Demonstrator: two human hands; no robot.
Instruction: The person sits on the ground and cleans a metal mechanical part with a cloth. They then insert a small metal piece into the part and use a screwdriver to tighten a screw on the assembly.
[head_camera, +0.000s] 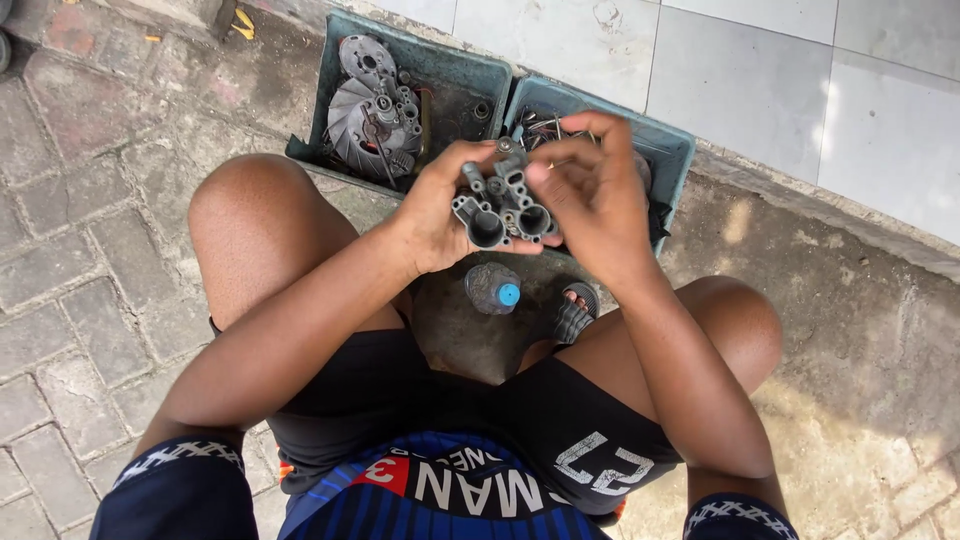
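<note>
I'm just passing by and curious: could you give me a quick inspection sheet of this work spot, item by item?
Surface: paving bricks and rough concrete ground.
Job's things: grey metal part with round tube openings, held up over the knees.
Clutter: two teal trays; finned metal disc in the left one; bottle with blue cap on the ground.
Hands: left hand and right hand both grip the part.
Cables: thin wires, right tray.
Surroundings: white tiles; sandal.
</note>
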